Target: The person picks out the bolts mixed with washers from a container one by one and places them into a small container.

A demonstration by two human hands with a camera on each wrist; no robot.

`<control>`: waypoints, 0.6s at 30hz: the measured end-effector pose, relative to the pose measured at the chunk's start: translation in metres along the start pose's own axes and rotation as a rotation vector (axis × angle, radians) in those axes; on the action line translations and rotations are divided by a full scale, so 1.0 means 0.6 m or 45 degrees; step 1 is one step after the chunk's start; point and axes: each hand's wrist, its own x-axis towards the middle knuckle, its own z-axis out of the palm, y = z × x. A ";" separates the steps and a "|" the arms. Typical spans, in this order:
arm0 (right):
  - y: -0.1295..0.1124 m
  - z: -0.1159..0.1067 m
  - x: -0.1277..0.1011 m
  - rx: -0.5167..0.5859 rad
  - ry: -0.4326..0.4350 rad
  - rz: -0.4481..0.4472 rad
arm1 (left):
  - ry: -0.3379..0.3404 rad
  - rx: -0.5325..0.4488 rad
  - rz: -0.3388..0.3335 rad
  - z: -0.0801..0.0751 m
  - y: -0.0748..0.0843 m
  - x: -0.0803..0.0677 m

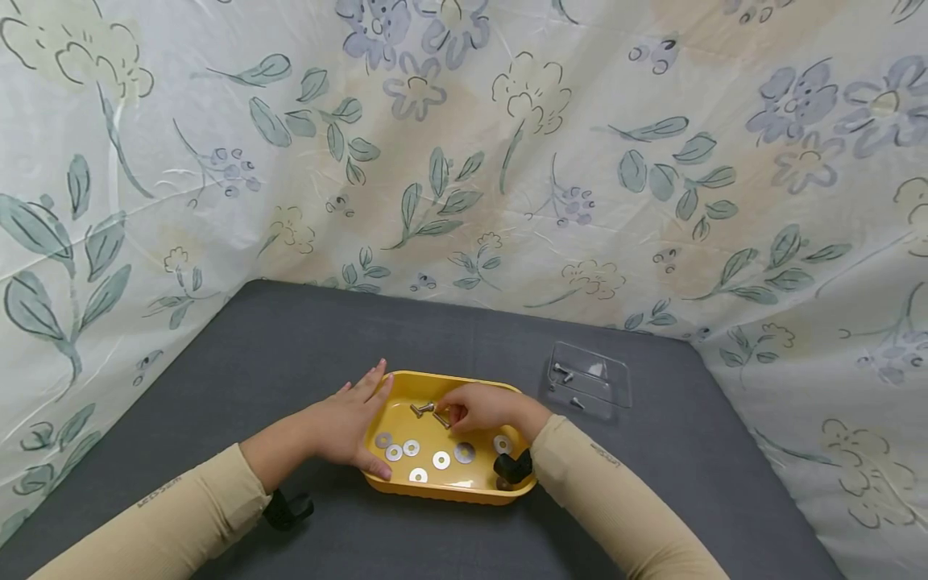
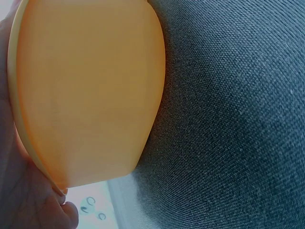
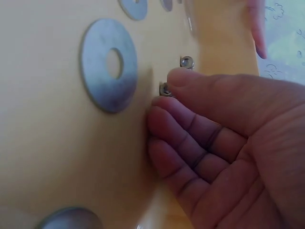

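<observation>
A yellow tray (image 1: 449,495) holds several small metal bolts and flat washers. My left hand (image 1: 337,427) rests across its left end with spread, mostly straight fingers, the thumb over the near corner. In the left wrist view that hand lies along the rim above the tray's outer wall (image 2: 90,95). Inside the tray, my right hand (image 1: 478,405) pinches a bolt (image 3: 165,89) between thumb and forefinger, the other fingers curled. Another bolt (image 3: 187,62) lies just beyond the thumb. A large washer (image 3: 108,66) is close to the fingertips; more washers (image 1: 441,460) lie nearer the front.
To the right of the tray, a clear plastic container (image 1: 609,385) stands on the dark grey cloth with a few bolts (image 1: 577,403) in it. A flower-patterned curtain (image 1: 464,161) borders the back and sides of the surface (image 1: 326,322). Black straps (image 1: 288,511) hang at my wrists.
</observation>
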 end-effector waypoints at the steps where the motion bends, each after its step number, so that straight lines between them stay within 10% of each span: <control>1: 0.001 0.001 0.002 -0.006 -0.006 0.000 | 0.000 -0.002 -0.001 0.000 0.000 0.000; 18: -0.003 0.005 0.005 -0.077 -0.003 -0.044 | -0.001 -0.007 0.005 -0.004 0.003 -0.004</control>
